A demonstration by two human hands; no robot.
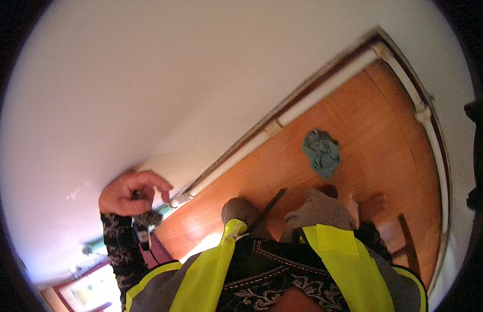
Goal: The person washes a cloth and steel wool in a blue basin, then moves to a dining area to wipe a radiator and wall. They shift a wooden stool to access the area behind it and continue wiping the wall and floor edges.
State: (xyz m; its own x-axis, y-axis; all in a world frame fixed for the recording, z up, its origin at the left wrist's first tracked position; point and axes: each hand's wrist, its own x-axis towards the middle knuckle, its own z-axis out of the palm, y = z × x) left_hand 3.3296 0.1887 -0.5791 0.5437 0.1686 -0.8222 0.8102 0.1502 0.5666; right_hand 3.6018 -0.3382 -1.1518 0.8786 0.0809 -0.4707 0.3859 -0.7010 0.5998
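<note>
My left hand point(133, 193) is raised close to the white wall point(148, 93), its fingers curved and a gap showing between thumb and fingers. I see nothing held in it. My right hand point(374, 207) is low on the right, beside my right knee point(319, 210) and over the wooden floor. Motion and dim light smear its fingers, so their pose is unclear. A crumpled teal cloth point(321, 152) lies on the floor ahead of that knee, apart from both hands.
White pipe point(325, 93) with joint fittings runs along the wall's foot and turns at the far right corner point(379, 47). A dark strip point(272, 203) shows beside my left knee point(239, 209). Another dark strip point(408, 239) is at right. A bright opening point(93, 288) glows at lower left.
</note>
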